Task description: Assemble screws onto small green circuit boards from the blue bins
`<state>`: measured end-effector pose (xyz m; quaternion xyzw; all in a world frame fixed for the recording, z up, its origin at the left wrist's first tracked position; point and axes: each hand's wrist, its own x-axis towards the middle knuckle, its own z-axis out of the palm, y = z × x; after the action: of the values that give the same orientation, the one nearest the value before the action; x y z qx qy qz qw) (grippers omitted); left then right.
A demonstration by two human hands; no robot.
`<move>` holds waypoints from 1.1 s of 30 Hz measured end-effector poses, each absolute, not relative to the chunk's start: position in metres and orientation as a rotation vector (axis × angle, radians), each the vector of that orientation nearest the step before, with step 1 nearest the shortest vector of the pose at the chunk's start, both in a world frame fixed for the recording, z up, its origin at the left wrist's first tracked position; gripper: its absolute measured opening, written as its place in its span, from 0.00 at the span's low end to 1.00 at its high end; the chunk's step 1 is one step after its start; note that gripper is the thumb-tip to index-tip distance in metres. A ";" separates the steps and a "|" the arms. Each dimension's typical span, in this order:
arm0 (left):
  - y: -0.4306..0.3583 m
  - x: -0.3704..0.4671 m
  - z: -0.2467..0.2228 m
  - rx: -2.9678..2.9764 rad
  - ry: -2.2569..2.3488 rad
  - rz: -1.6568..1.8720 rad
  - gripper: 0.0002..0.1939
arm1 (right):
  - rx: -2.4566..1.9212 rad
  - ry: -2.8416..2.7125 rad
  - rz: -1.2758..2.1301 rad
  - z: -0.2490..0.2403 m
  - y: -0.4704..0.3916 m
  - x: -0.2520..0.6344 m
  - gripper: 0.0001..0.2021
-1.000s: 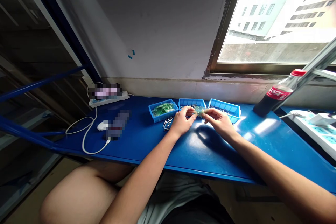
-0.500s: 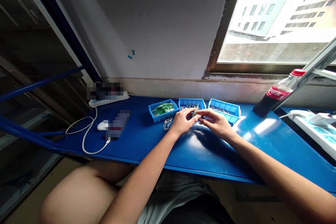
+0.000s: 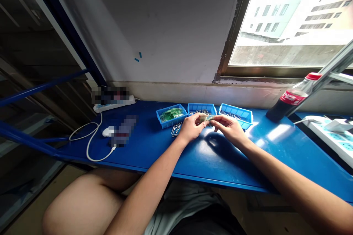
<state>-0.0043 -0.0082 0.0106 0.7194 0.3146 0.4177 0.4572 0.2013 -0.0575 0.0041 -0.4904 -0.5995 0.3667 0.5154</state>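
Note:
A small greenish see-through plastic bag is stretched between both hands above the blue table. My left hand is closed on its left end, thumb against fingers. At the right end, my right hand pinches the bag's edge between thumb and fingertips. Whether anything lies inside the bag I cannot tell. Behind the hands stand three blue bins: the left bin holds green plastic bags, the middle bin small metal parts, the right bin long thin screws. Several loose screws lie beside my left hand.
On the right, a cola bottle leans near a metal bar, with a white power strip in front. At left lie a blurred-out phone, a white cable and another power strip. A wall and window rise behind the table.
The bag, upright and narrow between the fingers before, now lies spread flat between the hands. My right fingers have closed on its right end.

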 end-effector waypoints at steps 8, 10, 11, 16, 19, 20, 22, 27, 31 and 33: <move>-0.010 -0.003 0.012 1.856 0.905 1.219 0.13 | -1.191 -1.303 0.796 0.000 -0.054 0.206 0.19; -0.010 -0.004 0.011 1.920 0.920 1.260 0.12 | -1.198 -1.271 0.760 0.000 -0.054 0.208 0.19; -0.009 -0.004 0.011 1.941 0.895 1.248 0.13 | -1.195 -1.270 0.751 0.001 -0.055 0.208 0.19; -0.008 -0.002 0.006 1.991 0.677 1.074 0.23 | -1.165 -1.388 0.812 0.007 -0.061 0.202 0.21; -0.008 -0.001 0.005 2.016 0.688 1.057 0.17 | -1.154 -1.407 0.841 0.008 -0.064 0.197 0.22; -0.008 -0.002 0.005 2.009 0.716 1.068 0.16 | -1.156 -1.403 0.837 0.008 -0.064 0.197 0.22; -0.008 -0.002 0.007 1.986 0.779 1.099 0.15 | -1.169 -1.391 0.810 0.008 -0.063 0.197 0.22; -0.008 -0.003 0.010 2.000 0.909 1.195 0.09 | -1.241 -1.304 0.689 0.007 -0.057 0.207 0.19; -0.009 -0.003 0.008 1.983 0.805 1.159 0.13 | -1.239 -1.323 0.733 0.005 -0.057 0.207 0.18; -0.009 -0.002 0.006 1.971 0.687 1.083 0.20 | -1.201 -1.391 0.813 0.004 -0.059 0.204 0.18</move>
<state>-0.0024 -0.0093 0.0058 0.7737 0.2695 0.4250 0.3849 0.2039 -0.0590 0.0042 -0.5045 -0.5842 0.3416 0.5362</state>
